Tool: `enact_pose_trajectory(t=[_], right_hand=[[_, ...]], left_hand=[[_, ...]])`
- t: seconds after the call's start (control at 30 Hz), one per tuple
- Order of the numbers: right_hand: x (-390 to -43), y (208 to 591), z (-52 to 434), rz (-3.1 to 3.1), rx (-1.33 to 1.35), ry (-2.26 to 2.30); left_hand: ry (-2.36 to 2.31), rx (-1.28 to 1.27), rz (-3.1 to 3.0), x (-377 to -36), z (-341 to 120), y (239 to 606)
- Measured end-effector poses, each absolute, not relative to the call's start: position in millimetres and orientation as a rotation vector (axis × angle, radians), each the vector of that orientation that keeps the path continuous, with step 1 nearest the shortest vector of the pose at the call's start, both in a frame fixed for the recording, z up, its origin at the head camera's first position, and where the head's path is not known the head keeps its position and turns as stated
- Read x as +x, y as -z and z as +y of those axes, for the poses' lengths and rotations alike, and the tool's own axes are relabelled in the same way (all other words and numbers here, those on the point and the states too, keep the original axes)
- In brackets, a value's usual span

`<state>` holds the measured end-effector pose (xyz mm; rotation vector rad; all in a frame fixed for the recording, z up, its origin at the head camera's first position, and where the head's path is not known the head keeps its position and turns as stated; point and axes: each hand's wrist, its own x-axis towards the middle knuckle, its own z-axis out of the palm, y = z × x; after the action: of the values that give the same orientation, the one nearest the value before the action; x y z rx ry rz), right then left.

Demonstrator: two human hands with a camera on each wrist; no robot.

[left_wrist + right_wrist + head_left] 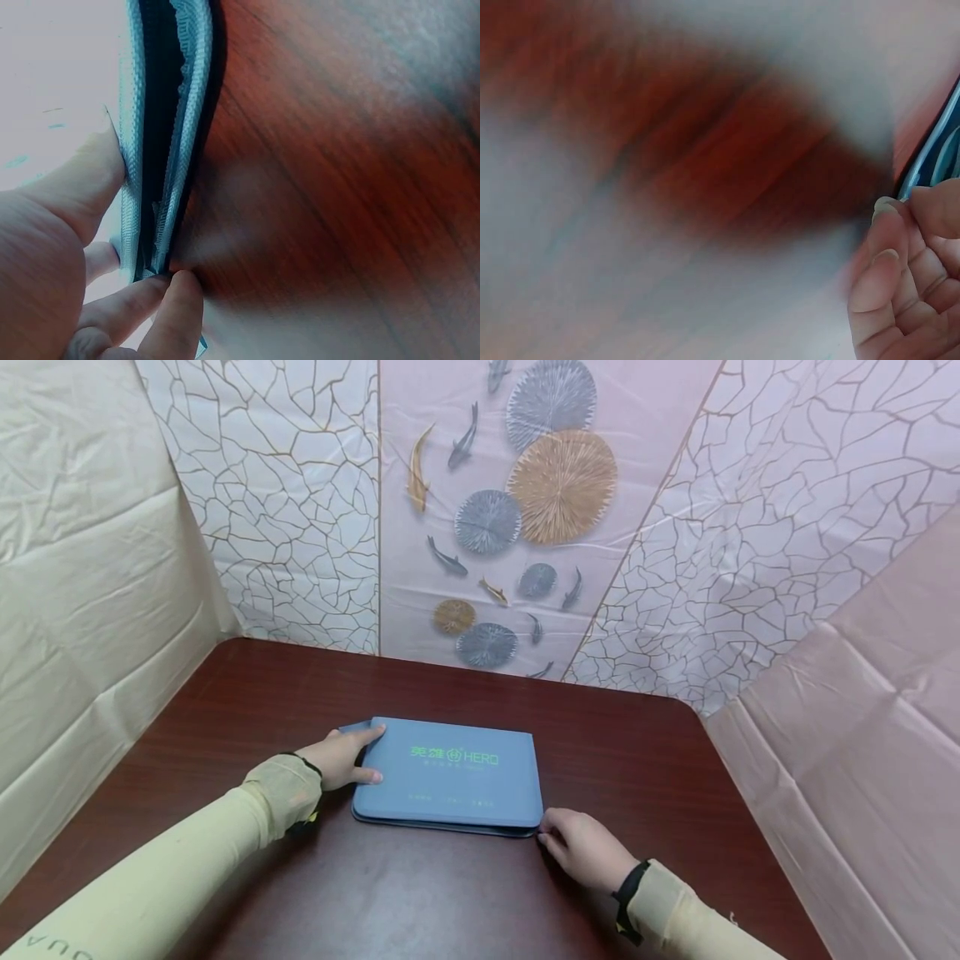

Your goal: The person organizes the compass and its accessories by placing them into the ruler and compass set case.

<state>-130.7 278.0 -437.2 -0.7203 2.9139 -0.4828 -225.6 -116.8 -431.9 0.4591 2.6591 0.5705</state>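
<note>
Sleeves nearest us. Our left hand [341,758] grips left edge of blue zip case [450,772], thumb on top, fingers curled at open zipper [161,142]. Case lies flat mid-worktop [420,893]. Our right hand [585,847] pinches at near right corner, likely zipper pull. Step, we judge: working zip. Next calls for steady pull along edge, left bracing.

In the right wrist view the table [705,150] is strongly blurred, and only a thin strip of the blue case [930,154] shows above the right hand [904,277], which the frame edge cuts. What its fingertips pinch is too small to tell. The left hand [52,255] is also cut off.
</note>
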Motion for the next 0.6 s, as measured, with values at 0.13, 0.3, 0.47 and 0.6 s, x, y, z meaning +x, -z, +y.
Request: enact_pose_trajectory(t=[0.13, 0.3, 0.47, 0.6], right_hand=[[-124.4, 434.3, 271.2, 2.905, -0.764, 0.481], [-120.3, 431.0, 261.3, 2.886, -0.787, 0.468], [-120.0, 429.6, 250.7, 2.876, -0.816, 0.444], [-120.9, 430.3, 240.9, 2.878, -0.851, 0.43]], left_hand=[[-0.574, 0.455, 2.665, -224.8, -117.8, 432.5], [-0.579, 0.454, 2.671, -224.9, -118.7, 433.1], [-0.576, 0.457, 2.67, -224.7, -117.8, 432.3], [-0.567, 0.461, 2.671, -223.9, -117.1, 431.5]])
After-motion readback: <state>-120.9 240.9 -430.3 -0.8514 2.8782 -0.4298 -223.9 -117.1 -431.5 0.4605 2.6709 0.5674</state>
